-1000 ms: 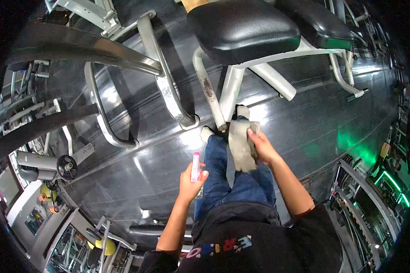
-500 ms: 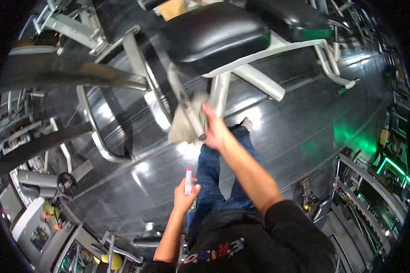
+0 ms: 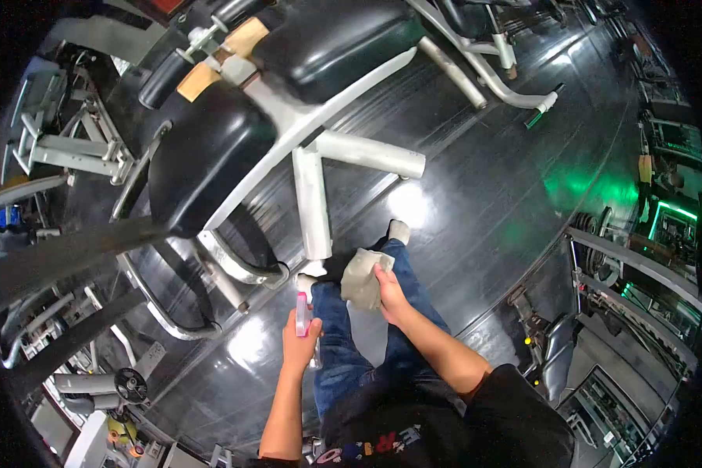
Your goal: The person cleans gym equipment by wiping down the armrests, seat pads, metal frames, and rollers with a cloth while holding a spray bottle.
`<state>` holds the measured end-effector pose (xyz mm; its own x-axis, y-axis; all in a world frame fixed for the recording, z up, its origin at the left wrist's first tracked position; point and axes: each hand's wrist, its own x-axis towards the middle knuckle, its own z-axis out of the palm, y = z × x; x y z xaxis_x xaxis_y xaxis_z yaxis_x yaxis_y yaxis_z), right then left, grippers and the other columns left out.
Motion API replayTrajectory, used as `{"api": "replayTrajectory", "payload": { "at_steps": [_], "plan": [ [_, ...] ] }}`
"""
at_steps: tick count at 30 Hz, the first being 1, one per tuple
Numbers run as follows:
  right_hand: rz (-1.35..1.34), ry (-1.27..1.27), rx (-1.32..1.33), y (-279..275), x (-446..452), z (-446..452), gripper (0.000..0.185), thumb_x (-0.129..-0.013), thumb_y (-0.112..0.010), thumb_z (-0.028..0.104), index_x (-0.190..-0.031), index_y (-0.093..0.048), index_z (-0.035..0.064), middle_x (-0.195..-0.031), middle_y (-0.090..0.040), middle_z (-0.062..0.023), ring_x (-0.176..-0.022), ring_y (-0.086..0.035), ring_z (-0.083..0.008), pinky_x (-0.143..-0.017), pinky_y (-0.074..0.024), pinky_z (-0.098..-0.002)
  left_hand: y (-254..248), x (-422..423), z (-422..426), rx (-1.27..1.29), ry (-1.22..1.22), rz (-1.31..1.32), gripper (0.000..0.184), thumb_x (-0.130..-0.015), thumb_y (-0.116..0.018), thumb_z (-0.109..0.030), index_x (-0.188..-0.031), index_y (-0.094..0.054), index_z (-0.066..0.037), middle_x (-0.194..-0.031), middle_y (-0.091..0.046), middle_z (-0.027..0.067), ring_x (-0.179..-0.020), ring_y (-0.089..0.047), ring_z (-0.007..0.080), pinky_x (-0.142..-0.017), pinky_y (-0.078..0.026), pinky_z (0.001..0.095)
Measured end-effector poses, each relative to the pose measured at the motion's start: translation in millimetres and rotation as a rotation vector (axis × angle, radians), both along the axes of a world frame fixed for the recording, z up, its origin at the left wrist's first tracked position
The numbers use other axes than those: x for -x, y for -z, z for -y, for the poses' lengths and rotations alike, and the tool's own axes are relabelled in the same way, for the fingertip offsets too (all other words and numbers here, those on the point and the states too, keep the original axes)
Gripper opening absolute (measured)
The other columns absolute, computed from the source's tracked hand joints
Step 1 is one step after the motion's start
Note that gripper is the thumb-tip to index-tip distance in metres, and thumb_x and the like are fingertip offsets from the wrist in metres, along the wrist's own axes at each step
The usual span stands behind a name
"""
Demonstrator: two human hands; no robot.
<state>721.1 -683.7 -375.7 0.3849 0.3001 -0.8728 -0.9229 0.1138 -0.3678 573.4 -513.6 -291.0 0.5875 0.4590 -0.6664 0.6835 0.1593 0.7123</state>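
Low in the centre of the frame, the left hand has its fingers wrapped around a pink-tipped spray bottle. Right of it, near mid-frame, the right hand grips a crumpled grey cloth — thumb on top, the other fingers mostly hidden — above the blue jeans. Across the upper left stands a black-padded exercise machine, its pale post slanting towards the dark floor.
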Motion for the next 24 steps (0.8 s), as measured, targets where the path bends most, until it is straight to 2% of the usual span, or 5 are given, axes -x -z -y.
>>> {"api": "replayTrajectory", "payload": {
  "at_steps": [3, 7, 9, 15, 24],
  "plan": [
    [0.024, 0.005, 0.042, 8.3, -23.9, 30.9, 0.042, -0.1, -0.048, 0.04, -0.128, -0.051, 0.0086, -0.12, -0.058, -0.0041, -0.11, -0.055, -0.0186, -0.095, -0.0427, -0.0337, 6.1, -60.4, 19.2, -0.007, -0.014, 0.077, 0.042, -0.086, -0.069, -0.03, -0.115, -0.058, -0.002, -0.075, -0.063, 0.0061, -0.066, -0.065, 0.0149, -0.064, -0.051, 0.0296],
    [0.103, -0.07, 0.013, -9.3, -70.4, 71.6, 0.041, -0.101, -0.047, 0.039, -0.127, -0.051, 0.0078, -0.118, -0.058, -0.0042, -0.107, -0.055, -0.0166, -0.094, -0.0424, -0.033, -1.4, -162.2, 45.9, -0.007, 0.022, 0.15, 0.034, -0.086, -0.07, -0.026, -0.109, -0.061, -0.002, -0.075, -0.064, 0.0048, -0.066, -0.065, 0.0137, -0.063, -0.051, 0.0285],
    [0.11, -0.113, 0.167, -20.3, -94.0, 89.5, 0.038, -0.102, -0.046, 0.036, -0.125, -0.052, 0.0074, -0.116, -0.059, -0.0038, -0.106, -0.054, -0.0146, -0.093, -0.0423, -0.0317, 4.5, -206.9, 61.1, 0.079, -0.023, 0.206, 0.031, -0.086, -0.071, -0.024, -0.106, -0.063, -0.002, -0.073, -0.064, 0.0053, -0.065, -0.064, 0.0124, -0.062, -0.051, 0.0282],
    [0.199, -0.144, 0.264, -22.5, -143.4, 153.0, 0.036, -0.102, -0.045, 0.034, -0.116, -0.058, 0.0036, -0.106, -0.06, -0.0026, -0.099, -0.052, -0.012, -0.088, -0.0426, -0.029, -23.7, -334.5, 85.6, -0.118, 0.257, 0.183, 0.034, -0.085, -0.072, -0.03, -0.101, -0.064, -0.001, -0.073, -0.064, 0.0049, -0.065, -0.061, 0.0118, -0.062, -0.05, 0.028],
    [0.191, -0.017, 0.291, -16.9, -159.0, 170.3, 0.037, -0.101, -0.048, 0.036, -0.116, -0.057, 0.004, -0.105, -0.059, -0.0014, -0.097, -0.053, -0.012, -0.087, -0.0427, -0.0289, -36.6, -424.2, 103.9, -0.168, 0.416, 0.248, 0.032, -0.089, -0.068, -0.032, -0.095, -0.065, -0.001, -0.074, -0.066, 0.0037, -0.067, -0.065, 0.0114, -0.064, -0.052, 0.0274]
  ]
}}
